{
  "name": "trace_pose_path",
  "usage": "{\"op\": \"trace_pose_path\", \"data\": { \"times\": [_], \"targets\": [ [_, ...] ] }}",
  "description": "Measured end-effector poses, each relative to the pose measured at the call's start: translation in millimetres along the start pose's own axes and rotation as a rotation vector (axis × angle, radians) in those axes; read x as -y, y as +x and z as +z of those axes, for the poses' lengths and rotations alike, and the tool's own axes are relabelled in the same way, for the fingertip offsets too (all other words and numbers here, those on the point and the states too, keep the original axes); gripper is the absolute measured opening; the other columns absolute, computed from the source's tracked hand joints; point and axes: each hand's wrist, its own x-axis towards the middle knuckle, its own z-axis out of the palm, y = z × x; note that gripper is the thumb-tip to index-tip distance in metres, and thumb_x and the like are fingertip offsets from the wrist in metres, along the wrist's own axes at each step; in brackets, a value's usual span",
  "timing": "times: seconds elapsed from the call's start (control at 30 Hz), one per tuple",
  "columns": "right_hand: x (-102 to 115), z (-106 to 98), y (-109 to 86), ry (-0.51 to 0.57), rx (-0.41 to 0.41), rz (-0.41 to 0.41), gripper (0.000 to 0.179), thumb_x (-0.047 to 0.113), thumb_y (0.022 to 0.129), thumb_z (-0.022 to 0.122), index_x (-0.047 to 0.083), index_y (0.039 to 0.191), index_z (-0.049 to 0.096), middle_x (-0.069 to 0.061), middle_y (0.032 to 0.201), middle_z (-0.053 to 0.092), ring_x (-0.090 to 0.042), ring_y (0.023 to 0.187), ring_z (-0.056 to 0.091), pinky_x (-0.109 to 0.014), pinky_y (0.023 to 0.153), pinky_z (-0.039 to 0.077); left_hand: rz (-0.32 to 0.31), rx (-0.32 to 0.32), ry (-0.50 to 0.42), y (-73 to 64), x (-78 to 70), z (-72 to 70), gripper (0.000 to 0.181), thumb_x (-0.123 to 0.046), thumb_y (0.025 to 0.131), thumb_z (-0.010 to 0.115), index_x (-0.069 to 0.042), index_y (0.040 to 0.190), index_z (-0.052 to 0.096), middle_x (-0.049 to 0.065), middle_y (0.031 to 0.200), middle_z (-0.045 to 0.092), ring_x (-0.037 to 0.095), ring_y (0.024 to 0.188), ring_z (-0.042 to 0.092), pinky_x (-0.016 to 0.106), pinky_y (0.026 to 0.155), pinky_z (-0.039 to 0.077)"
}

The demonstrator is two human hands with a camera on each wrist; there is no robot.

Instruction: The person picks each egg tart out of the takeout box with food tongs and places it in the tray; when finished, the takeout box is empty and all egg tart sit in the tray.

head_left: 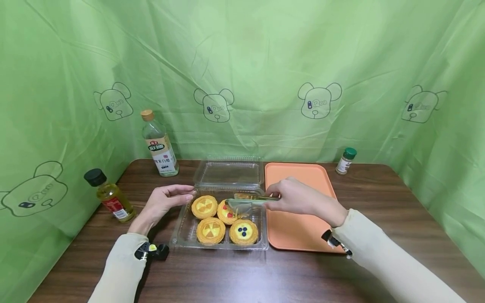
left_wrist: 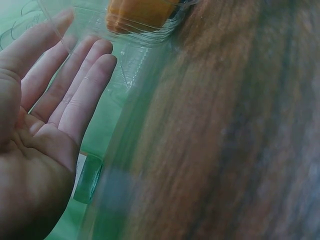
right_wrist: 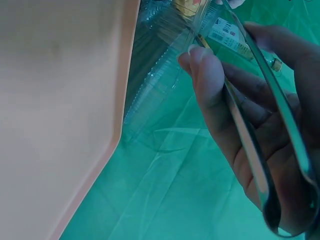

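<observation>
Head view shows the right hand (head_left: 297, 197) pinching metal tongs (head_left: 257, 197), their long axis pointing left over the red-topped egg tart (head_left: 225, 213) inside the clear clamshell box (head_left: 219, 247); the outstretched left hand (head_left: 162, 204) is at the box's far left.

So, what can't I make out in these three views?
Head view: part of the red-topped tart, covered by the tongs; whether they grip it is unclear.
Head view: the small print on the green-capped jar, too small to read.
Left wrist view: which tart shows, as the top edge cuts it off.
Right wrist view: the end of one tong arm, cut off by the top edge.
</observation>
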Motion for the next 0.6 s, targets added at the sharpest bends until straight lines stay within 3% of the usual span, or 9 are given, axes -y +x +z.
{"op": "trace_pose_path", "data": {
  "times": [0.3, 0.6],
  "targets": [
    [0, 2, 7.5, 0.143, 0.064, 0.07, 0.02, 0.028, 0.1, 0.076, 0.01, 0.109, 0.079, 0.009, 0.084, 0.074, -0.007, 0.052, 0.064, -0.027, 0.052, 0.056, -0.009, -0.01, 0.031, 0.0, 0.1, 0.0, 0.045, -0.024, 0.092, 0.087, -0.003, 0.13, 0.075, 0.01, 0.124, 0.077, 0.018, 0.112, 0.074, 0.028, 0.094, 0.058],
    [0, 7, 11.7, 0.015, 0.039, 0.005, 0.026, 0.034, 0.098, 0.077, 0.01, 0.109, 0.08, 0.012, 0.079, 0.067, -0.002, 0.062, 0.052, -0.027, 0.061, 0.048, -0.008, -0.01, 0.03, 0.6, 2.5, -0.4, 0.045, -0.025, 0.092, 0.087, -0.004, 0.13, 0.075, 0.009, 0.123, 0.077, 0.018, 0.112, 0.073, 0.028, 0.094, 0.058]
  ]
}}
